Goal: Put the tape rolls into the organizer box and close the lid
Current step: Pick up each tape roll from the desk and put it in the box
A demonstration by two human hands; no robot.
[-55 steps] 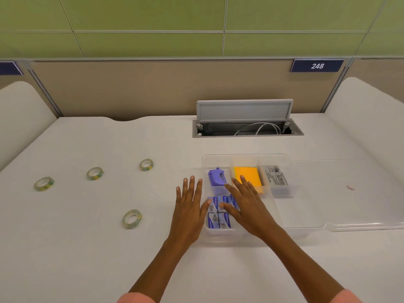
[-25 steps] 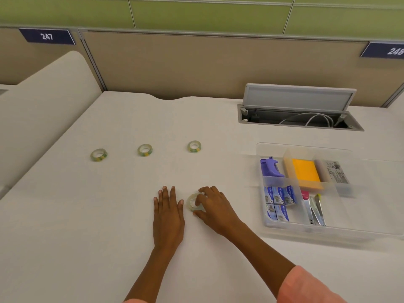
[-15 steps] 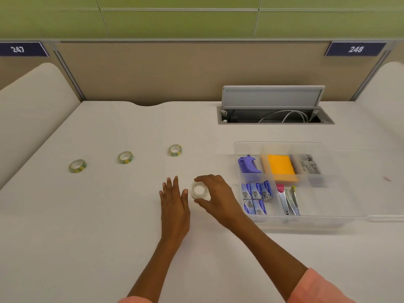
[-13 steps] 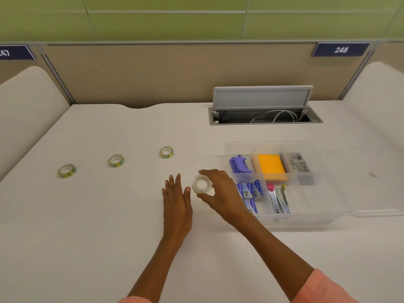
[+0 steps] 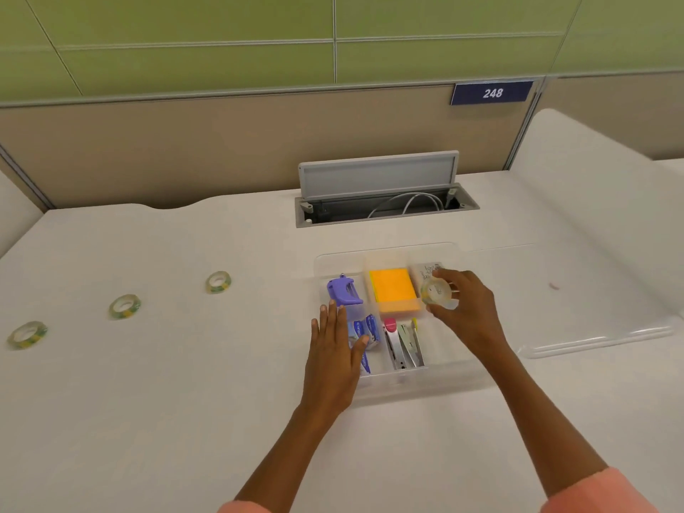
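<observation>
While left hand [image 5: 335,359] lies flat, right hand [image 5: 467,312] pinches tape roll [image 5: 436,292]

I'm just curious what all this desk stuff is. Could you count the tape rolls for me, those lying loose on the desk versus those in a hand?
Tape rolls loose on the desk: 3, namely the far-left roll, the middle roll and the nearest-the-box roll
Tape rolls held in the right hand over the organizer box: 1, the held roll
Total: 4
</observation>
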